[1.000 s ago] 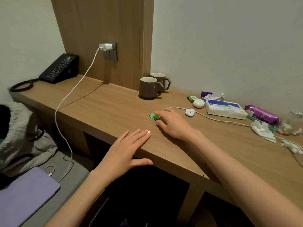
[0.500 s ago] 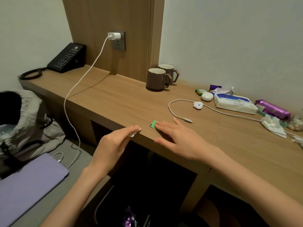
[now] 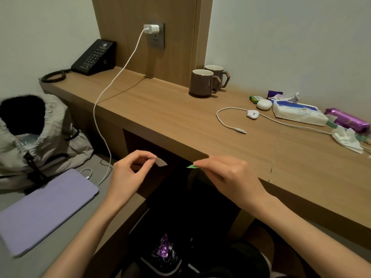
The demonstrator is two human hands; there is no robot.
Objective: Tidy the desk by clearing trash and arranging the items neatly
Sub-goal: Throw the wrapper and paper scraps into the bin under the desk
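My left hand (image 3: pixel 128 173) pinches a small white scrap of paper (image 3: pixel 161 162) in front of the wooden desk's (image 3: pixel 180 117) front edge. My right hand (image 3: pixel 228 177) pinches a small green wrapper (image 3: pixel 192 166), also just off the desk edge. Both hands hover over the dark opening under the desk, above a black trash bin (image 3: pixel 160 263) that holds a purple wrapper (image 3: pixel 163 247). More litter lies at the desk's right end: a crumpled white tissue (image 3: pixel 346 138), a purple packet (image 3: pixel 347 119) and a torn purple wrapper (image 3: pixel 275 93).
Two brown mugs (image 3: pixel 202 83) stand by the wall. A white cable (image 3: pixel 230 125), white earbud case (image 3: pixel 264 104), tissue pack (image 3: pixel 297 113) and green lighter (image 3: pixel 254 98) lie at right. A black phone (image 3: pixel 94 57) sits far left; a charger cable (image 3: pixel 112 93) hangs to a purple tablet (image 3: pixel 46 209) beside a grey jacket (image 3: pixel 36 133).
Both hands have come off the desk top and moved toward me past its edge, each carrying its scrap. The view has tilted down, showing the bin below.
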